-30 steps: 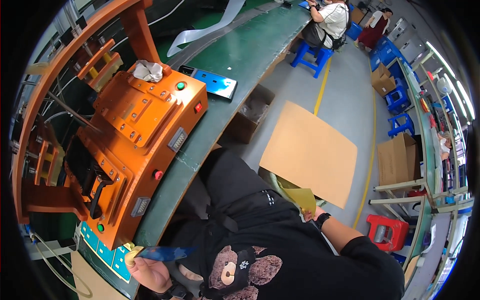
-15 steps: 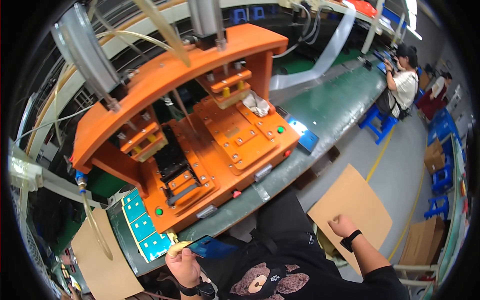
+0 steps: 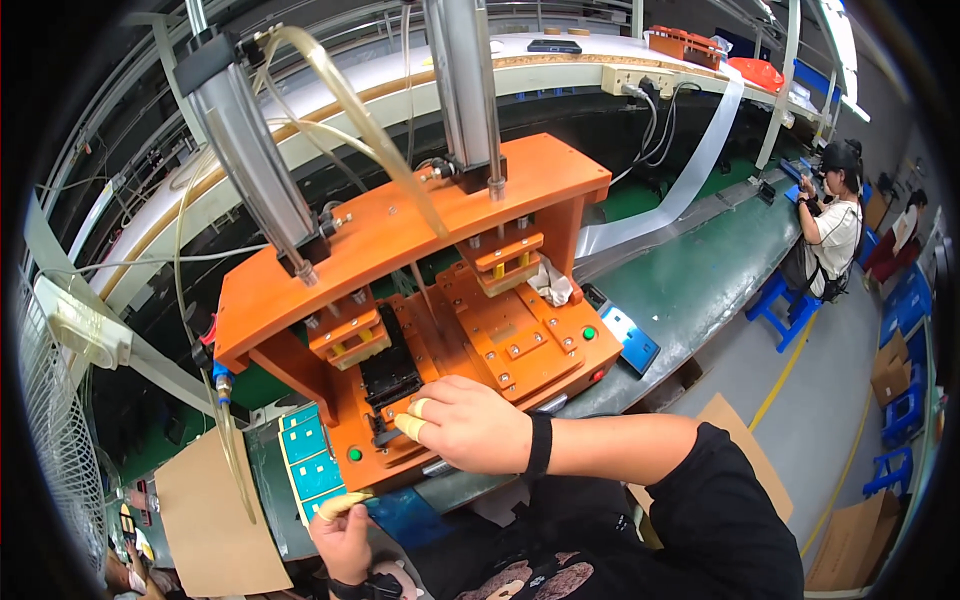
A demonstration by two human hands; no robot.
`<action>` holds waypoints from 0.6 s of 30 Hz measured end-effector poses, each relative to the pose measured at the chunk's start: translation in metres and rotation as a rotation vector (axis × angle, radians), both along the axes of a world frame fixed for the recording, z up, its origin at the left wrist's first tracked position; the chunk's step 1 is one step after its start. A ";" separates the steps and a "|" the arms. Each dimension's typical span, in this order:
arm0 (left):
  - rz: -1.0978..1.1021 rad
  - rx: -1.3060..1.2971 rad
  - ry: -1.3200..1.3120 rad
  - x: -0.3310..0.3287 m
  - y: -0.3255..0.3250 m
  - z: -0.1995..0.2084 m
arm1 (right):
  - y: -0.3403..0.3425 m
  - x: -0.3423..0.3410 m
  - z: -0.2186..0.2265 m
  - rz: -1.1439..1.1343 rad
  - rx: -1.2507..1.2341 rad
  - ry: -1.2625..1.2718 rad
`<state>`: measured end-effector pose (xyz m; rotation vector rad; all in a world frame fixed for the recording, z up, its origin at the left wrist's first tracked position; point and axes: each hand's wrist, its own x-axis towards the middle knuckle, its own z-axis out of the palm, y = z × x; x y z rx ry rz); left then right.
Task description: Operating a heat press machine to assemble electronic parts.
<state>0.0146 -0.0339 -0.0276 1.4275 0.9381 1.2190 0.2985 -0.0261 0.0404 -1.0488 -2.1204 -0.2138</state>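
My left hand [image 3: 342,540], a yellow finger cot on it, pinches the edge of a thin, glossy dark-blue panel [image 3: 408,515] in front of the bench. My right hand [image 3: 475,425] reaches across to the front of the left fixture on an orange two-station press [image 3: 420,225]. Its fingers, two with yellow cots, are curled together near a black bar [image 3: 383,437]; whatever they grip is hidden. Behind them a black part [image 3: 390,360] lies in the fixture, below a raised press head [image 3: 352,345]. The right station's plate [image 3: 510,335] is bare orange.
Teal panels [image 3: 312,462] lie in a pale tray left of the press. A blue panel [image 3: 628,338] lies on the green bench [image 3: 690,235] to its right. Clear tubing [image 3: 365,120] hangs ahead. Cardboard sheets [image 3: 215,510] flank me; a co-worker [image 3: 832,225] sits at far right.
My right hand has swung from above the cardboard on the right to the left fixture. My left hand still holds the panel, a little lower. The view has shifted, showing more beyond the press.
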 end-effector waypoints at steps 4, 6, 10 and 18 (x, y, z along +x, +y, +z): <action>-0.012 -0.019 0.080 0.013 0.044 0.027 | -0.015 0.031 0.042 0.058 0.193 0.104; -0.134 -0.013 0.076 0.021 0.064 0.042 | -0.055 0.068 0.061 0.116 0.086 0.142; -0.219 -0.067 0.162 0.041 0.096 0.065 | -0.129 0.153 0.040 -0.026 -0.034 0.717; -0.031 0.350 0.488 0.079 0.154 0.051 | -0.150 0.307 -0.067 -0.241 -0.200 1.800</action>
